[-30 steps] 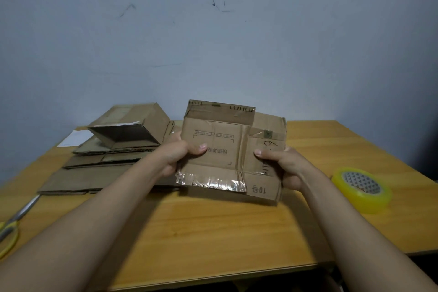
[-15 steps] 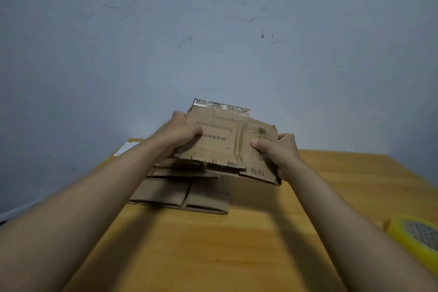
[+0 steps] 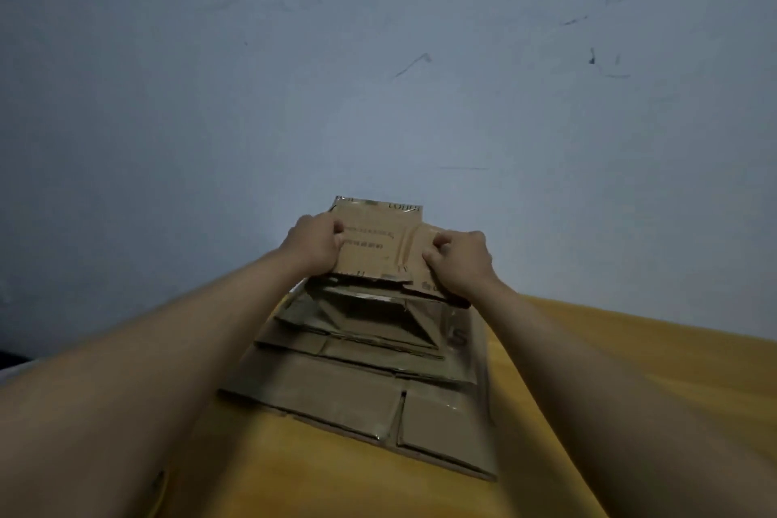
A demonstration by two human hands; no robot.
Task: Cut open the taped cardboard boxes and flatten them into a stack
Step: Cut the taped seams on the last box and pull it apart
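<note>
the wooden table (image 3: 630, 412) carries a stack of flattened boxes (image 3: 361, 395), largest sheet lowest and nearest the viewer, smaller sheets stepped above it. one partly collapsed box (image 3: 370, 315) lies on top of the stack. above it, both hands hold a flattened cardboard box (image 3: 378, 244) at the far end of the stack: the left hand (image 3: 315, 244) grips its left edge with curled fingers, the right hand (image 3: 460, 261) grips its right edge likewise. behind stands a scuffed pale wall (image 3: 378, 55)
</note>
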